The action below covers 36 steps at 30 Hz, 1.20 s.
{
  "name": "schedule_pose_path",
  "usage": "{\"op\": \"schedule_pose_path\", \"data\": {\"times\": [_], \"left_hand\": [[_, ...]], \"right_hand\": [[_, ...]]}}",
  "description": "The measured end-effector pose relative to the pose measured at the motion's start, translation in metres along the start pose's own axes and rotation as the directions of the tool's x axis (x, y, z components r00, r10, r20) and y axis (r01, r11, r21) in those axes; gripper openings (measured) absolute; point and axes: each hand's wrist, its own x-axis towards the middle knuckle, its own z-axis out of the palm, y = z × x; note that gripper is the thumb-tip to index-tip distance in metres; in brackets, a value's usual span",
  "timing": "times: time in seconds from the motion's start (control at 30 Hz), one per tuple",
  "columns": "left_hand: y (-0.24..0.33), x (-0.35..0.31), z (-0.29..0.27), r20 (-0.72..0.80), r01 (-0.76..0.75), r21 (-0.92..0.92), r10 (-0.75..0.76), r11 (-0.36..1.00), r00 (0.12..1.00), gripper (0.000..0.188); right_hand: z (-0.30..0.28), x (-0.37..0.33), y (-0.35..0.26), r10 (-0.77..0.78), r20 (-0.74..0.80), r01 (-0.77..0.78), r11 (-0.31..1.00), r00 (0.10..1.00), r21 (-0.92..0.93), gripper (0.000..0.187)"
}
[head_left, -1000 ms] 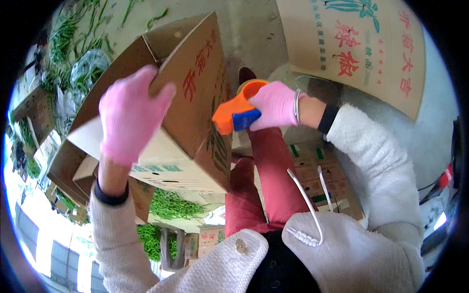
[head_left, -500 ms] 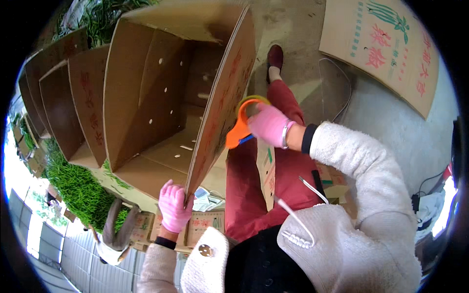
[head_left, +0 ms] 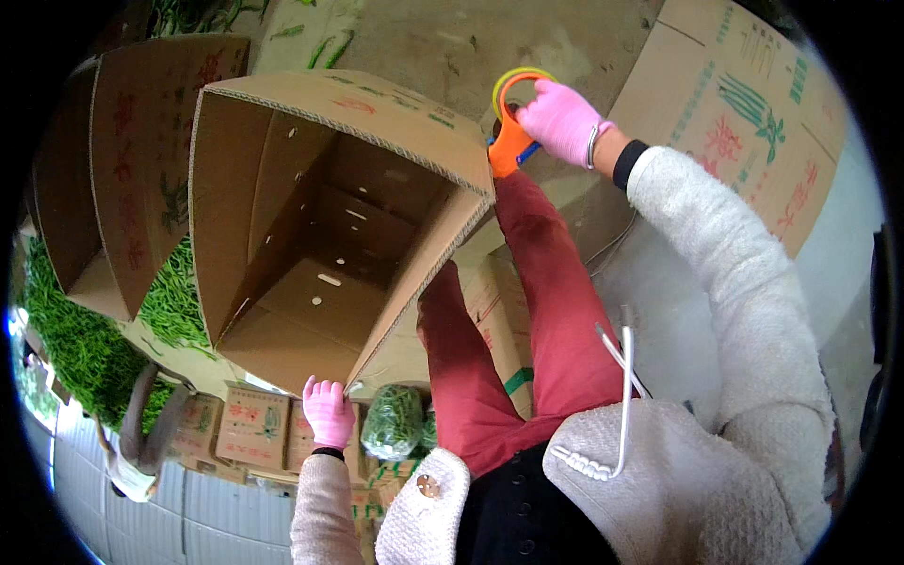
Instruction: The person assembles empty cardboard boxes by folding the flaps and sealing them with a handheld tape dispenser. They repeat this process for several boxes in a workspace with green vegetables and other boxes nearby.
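In front of me is a cardboard carton [head_left: 330, 273] with its flaps spread, so I look into its hollow inside with small punched holes. My left hand [head_left: 329, 412], in a pink glove, is closed on the near lower corner of its flap. In my right hand [head_left: 563, 124], also pink-gloved, is an orange tape dispenser [head_left: 511, 146] with a yellow roll and a blue part. The dispenser is beside the carton's far right corner; whether it touches the cardboard I cannot tell.
More upright cartons [head_left: 132, 169] stand at the left beside a heap of green chili peppers [head_left: 80, 330]. Flattened cardboard [head_left: 678, 104] lies at the far right. Packed boxes [head_left: 252, 428] and a bagged green bundle [head_left: 393, 421] are at the lower left. Another person [head_left: 132, 471] is beyond the peppers.
The carton has turned, and its far flaps now sit lower in view. My right hand has moved away from me and rightward with the tape dispenser. My left hand keeps hold of the flap corner.
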Motion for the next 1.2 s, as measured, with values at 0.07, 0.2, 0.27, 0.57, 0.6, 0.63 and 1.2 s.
{"op": "schedule_pose_path", "data": {"times": [0.07,0.2,0.27,0.57,0.6,0.63,1.2], "left_hand": [[0.007,0.003,0.003,0.036,0.044,0.007,-0.044,0.999,0.998,0.023],[0.011,0.002,0.021,0.117,0.131,0.046,-0.136,0.99,0.984,0.025],[0.018,0.005,0.03,0.169,0.144,0.048,-0.15,0.988,0.974,0.027],[0.068,0.01,0.078,0.182,0.208,-0.065,-0.194,0.976,0.964,0.028],[0.073,0.012,0.082,0.164,0.231,-0.069,-0.218,0.97,0.962,0.027],[0.076,0.012,0.083,0.263,0.271,-0.072,-0.244,0.96,0.933,0.032],[0.157,0.373,-0.187,0.031,-0.208,-0.961,-0.822,-0.181,0.568,0.073]], "right_hand": [[0.006,0.001,0.006,-0.068,-0.01,0.068,0.998,0.998,-0.01,0.001],[0.0,0.024,0.035,-0.171,-0.033,0.169,0.983,0.985,-0.069,0.002],[-0.008,0.04,0.057,-0.201,-0.064,0.194,0.976,0.977,-0.099,0.004],[-0.027,0.125,0.04,-0.327,0.087,0.335,0.867,0.941,-0.368,0.005],[-0.037,0.12,0.035,-0.285,0.059,0.289,0.905,0.957,-0.312,0.006],[-0.033,0.121,0.033,-0.297,0.074,0.303,0.886,0.952,-0.35,0.006],[-0.025,0.167,0.038,-0.654,0.048,0.618,0.685,0.755,-0.386,0.006]]}}
